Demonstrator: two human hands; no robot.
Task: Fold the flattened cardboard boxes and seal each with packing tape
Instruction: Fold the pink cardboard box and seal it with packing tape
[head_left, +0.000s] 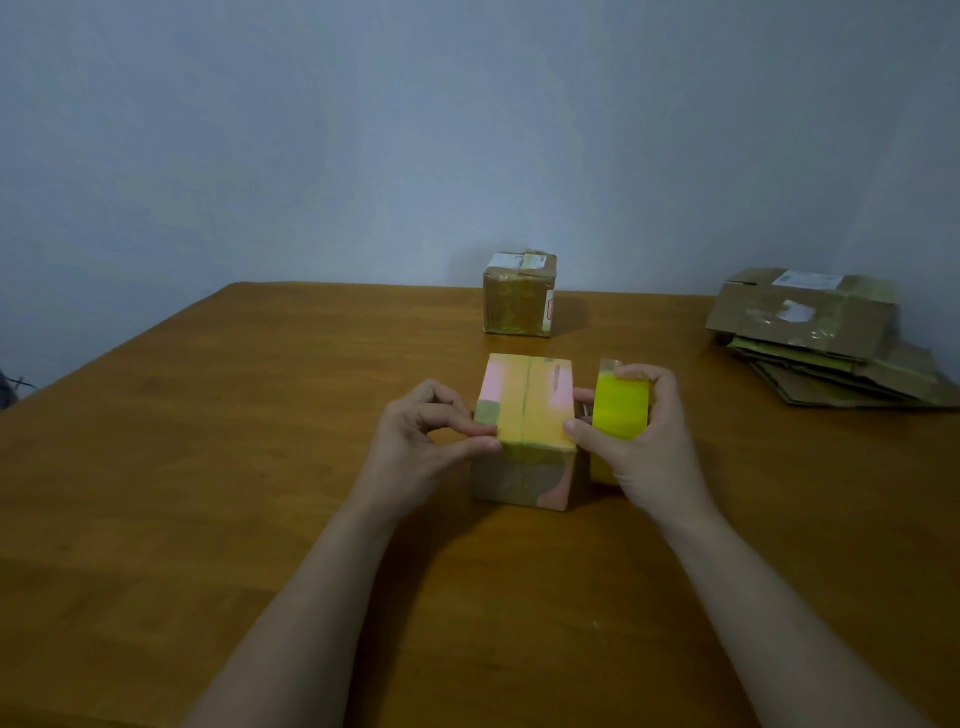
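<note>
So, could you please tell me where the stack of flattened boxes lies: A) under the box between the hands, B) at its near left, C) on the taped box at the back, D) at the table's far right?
D: the stack of flattened boxes lies at the far right of the table.

Entry: my left hand (415, 441) and right hand (649, 452) are both bare. My left forearm (311, 597) and right forearm (769, 597) are likewise bare from wrist to the bottom edge of view. Wrists narrow, forearms widening toward the elbow. Nail detail too blurred to record.
</note>
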